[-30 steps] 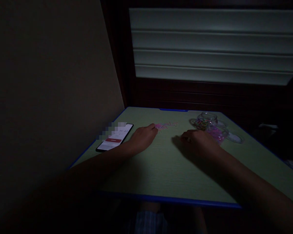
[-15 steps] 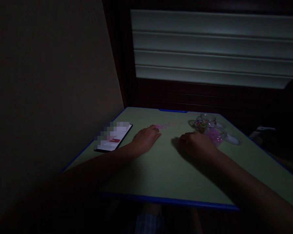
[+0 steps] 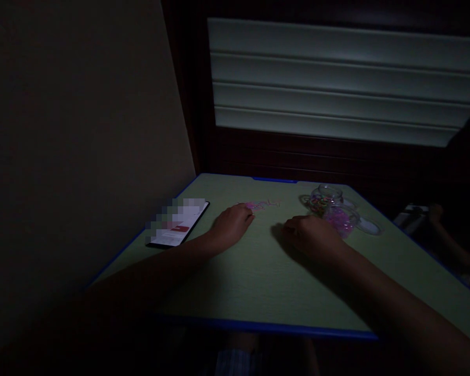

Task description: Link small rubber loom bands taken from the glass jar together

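My left hand (image 3: 232, 225) rests on the table with its fingers curled together at the near edge of a loose scatter of small, thin pinkish pieces (image 3: 261, 204). Whether any piece is between its fingertips is too dark to tell. Across from it, my right hand (image 3: 308, 232) hovers low over the tabletop, fingers bent in a pinch; whatever they hold is hidden. Just behind the right hand lies a clear container with pink pieces (image 3: 340, 222), partly covered by the wrist. A clear jar with multicoloured small pieces (image 3: 326, 198) stands beyond it.
A phone (image 3: 178, 224) with a lit screen lies at the left side of the green, blue-edged table (image 3: 254, 287). A clear lid (image 3: 370, 226) lies right of the containers. Beyond the right edge, another person's hand (image 3: 436, 213) is near a pale object. A wall borders the left.
My left hand's fingers have drawn closer together beside the pink pieces. My right hand stays nearly in place, still pinched. The view has shifted slightly, and another person's arm shows more at right.
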A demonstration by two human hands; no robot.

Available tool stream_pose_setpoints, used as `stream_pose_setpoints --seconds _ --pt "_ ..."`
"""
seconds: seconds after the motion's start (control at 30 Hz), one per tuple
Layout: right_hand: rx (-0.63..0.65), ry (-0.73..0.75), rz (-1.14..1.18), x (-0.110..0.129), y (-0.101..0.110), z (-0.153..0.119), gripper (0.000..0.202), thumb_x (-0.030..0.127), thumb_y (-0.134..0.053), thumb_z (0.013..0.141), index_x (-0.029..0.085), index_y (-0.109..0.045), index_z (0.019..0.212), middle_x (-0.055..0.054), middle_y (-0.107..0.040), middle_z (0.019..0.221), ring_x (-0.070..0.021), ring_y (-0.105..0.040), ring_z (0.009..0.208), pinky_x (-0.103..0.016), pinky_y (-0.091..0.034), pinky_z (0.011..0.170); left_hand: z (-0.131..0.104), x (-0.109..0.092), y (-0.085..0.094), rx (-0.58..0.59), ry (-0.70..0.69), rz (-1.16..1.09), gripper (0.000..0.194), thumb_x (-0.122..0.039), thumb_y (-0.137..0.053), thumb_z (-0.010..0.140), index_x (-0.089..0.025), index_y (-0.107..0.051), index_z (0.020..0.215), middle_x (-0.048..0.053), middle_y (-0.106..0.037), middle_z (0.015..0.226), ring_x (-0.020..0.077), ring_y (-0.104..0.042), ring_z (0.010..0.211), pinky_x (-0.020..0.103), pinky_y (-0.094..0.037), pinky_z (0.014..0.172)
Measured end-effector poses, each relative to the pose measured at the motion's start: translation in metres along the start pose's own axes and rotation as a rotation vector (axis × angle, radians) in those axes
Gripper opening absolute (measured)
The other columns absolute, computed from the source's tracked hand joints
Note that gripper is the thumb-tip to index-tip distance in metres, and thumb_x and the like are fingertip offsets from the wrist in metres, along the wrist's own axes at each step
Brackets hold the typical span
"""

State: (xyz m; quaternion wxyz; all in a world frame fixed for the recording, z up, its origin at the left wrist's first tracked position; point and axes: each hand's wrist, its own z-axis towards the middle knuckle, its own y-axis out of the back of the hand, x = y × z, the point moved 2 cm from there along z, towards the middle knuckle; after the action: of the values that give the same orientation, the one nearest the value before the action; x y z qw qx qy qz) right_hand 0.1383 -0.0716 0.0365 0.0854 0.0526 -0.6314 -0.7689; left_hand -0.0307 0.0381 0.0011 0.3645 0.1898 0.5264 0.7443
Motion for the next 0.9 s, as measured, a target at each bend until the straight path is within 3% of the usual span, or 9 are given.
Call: stream_pose_setpoints --seconds 0.27,0.67,0.9 --pt "0.007 -0.020 0.044 -0.0001 0.0041 -0.0001 0.042 0.039 -0.029 0.087 0.018 -0.064 0.080 -0.008 -0.064 0.078 -0.0137 -0.056 0.062 -0.023 -0.032 0.054 0.0011 -0.0006 -0.0007 -0.021 -0.015 0.017 0.025 -0.023 -0.039 0.085 -0.016 -0.060 0.073 0.004 -0.059 0.085 0.0143 -0.056 0.072 0.025 -0.041 0.064" --pt "0.007 -0.009 0.009 -0.0002 0.0016 -0.0001 0.043 0.041 -0.027 0.088 0.019 -0.063 0.078 -0.007 -0.065 0.077 -0.0137 -0.056 0.062 -0.023 -0.033 0.055 0.0000 -0.0039 -0.0006 0.040 -0.094 0.206 0.021 -0.018 -0.031 0.088 -0.014 -0.051 0.093 0.007 -0.055 0.097 0.0159 -0.056 0.077 0.026 -0.043 0.062" --pt "-0.009 -0.008 0.007 -0.0023 -0.0014 -0.0006 0.043 0.039 -0.027 0.087 0.020 -0.063 0.076 -0.007 -0.064 0.075 -0.0140 -0.056 0.060 -0.024 -0.032 0.054 -0.0017 -0.0029 -0.0053 0.008 -0.111 0.279 0.022 -0.014 -0.028 0.088 -0.014 -0.047 0.098 0.008 -0.051 0.096 0.0166 -0.055 0.074 0.027 -0.043 0.057"
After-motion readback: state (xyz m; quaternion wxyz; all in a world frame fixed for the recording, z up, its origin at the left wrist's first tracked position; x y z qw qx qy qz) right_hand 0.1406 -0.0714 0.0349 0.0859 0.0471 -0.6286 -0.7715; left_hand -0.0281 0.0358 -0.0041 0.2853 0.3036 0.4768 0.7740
